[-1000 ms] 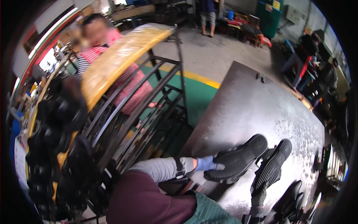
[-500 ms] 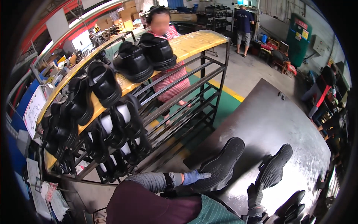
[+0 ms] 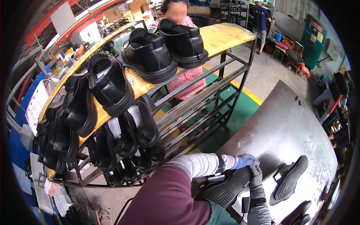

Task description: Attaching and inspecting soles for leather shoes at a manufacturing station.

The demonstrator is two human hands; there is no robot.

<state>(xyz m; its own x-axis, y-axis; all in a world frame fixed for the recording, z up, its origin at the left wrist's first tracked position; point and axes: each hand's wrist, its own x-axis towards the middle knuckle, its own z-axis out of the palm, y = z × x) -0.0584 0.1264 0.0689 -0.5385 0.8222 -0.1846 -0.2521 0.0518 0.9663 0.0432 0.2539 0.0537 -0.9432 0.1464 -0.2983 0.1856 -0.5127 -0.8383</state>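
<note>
The left hand (image 3: pixel 245 161) and right hand (image 3: pixel 256 177) meet, grip unclear, at the far end of the sole-up shoe (image 3: pixel 225 190) at five o'clock, its handling seemingly unfinished, while a second shoe (image 3: pixel 290 183) lies untouched on the counter (image 3: pixel 279 120) at four o'clock.

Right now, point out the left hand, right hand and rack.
Left hand (image 3: pixel 245 161), head view: middle of the hand.
Right hand (image 3: pixel 256 177), head view: middle of the hand.
Rack (image 3: pixel 228 36), head view: yellow top.

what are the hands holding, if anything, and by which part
The left hand and right hand meet at the far end of the upturned black shoe between the forearms; whether either grips it cannot be told.
</note>
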